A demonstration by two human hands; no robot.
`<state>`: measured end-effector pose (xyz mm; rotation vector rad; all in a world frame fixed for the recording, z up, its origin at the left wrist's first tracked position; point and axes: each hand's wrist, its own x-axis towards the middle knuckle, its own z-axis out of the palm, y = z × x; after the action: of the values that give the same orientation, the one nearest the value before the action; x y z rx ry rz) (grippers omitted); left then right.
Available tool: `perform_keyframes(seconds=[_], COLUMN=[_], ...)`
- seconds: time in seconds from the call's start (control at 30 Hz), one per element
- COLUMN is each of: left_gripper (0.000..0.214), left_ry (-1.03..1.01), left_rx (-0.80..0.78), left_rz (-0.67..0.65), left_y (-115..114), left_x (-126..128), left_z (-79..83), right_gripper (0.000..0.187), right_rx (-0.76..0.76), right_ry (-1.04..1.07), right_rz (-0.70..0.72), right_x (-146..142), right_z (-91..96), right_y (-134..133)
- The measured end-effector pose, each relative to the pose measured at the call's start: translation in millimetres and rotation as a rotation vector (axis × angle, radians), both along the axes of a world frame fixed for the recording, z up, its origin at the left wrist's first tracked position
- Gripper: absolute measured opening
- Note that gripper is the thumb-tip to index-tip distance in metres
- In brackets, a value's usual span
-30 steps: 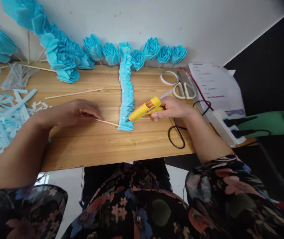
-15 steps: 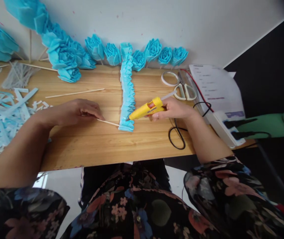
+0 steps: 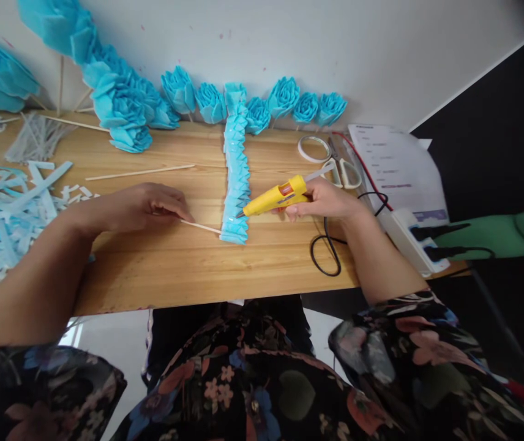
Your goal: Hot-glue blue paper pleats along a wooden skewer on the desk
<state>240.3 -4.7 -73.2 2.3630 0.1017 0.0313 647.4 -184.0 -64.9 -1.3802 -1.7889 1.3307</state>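
The pleated blue strip serves as landmark here: it lies lengthwise on the wooden table, its near end toward the person and its far end among a row of blue crepe-paper roses along the wall. Laid out this way, its near end seems within easy reach of both hands.

Left of the strip's near end, the left hand rests low over the table, its fingers drawn together and pinching a thin wooden stick; the exact finger contact is partly hidden. The stick's free tip meets the strip's left edge. Holding it from the side probably keeps the fingers clear of the hot nozzle.

Right of the strip, the right hand is wrapped around the handle of a yellow glue gun, tilted so that its nozzle points down at the strip just beyond the stick's tip; whether it touches the pleats, I cannot tell. A translucent glue stick juts from the gun's rear, likely as its feed. The black cable loops to the right of the strip, apparently out of the way.

Farther right of the strip lie white-handled scissors and a tape roll; well to its left, paper scraps are heaped.
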Motion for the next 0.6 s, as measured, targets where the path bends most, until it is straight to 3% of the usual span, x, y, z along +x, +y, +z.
perform_keyframes(seconds=[0.27, 0.6], left_gripper=[0.035, 0.035], left_ry=[0.009, -0.006], left_rx=[-0.011, -0.013], left_rz=[0.02, 0.018], left_y=[-1.5, -2.7], left_x=[-0.3, 0.4], left_z=[1.3, 2.4], right_gripper=[0.04, 0.04], right_rx=[0.017, 0.038], right_ry=[0.033, -0.124], right_rz=[-0.032, 0.0], right_x=[-1.6, -6.9], right_z=[-6.0, -4.2], right_y=[0.9, -1.4])
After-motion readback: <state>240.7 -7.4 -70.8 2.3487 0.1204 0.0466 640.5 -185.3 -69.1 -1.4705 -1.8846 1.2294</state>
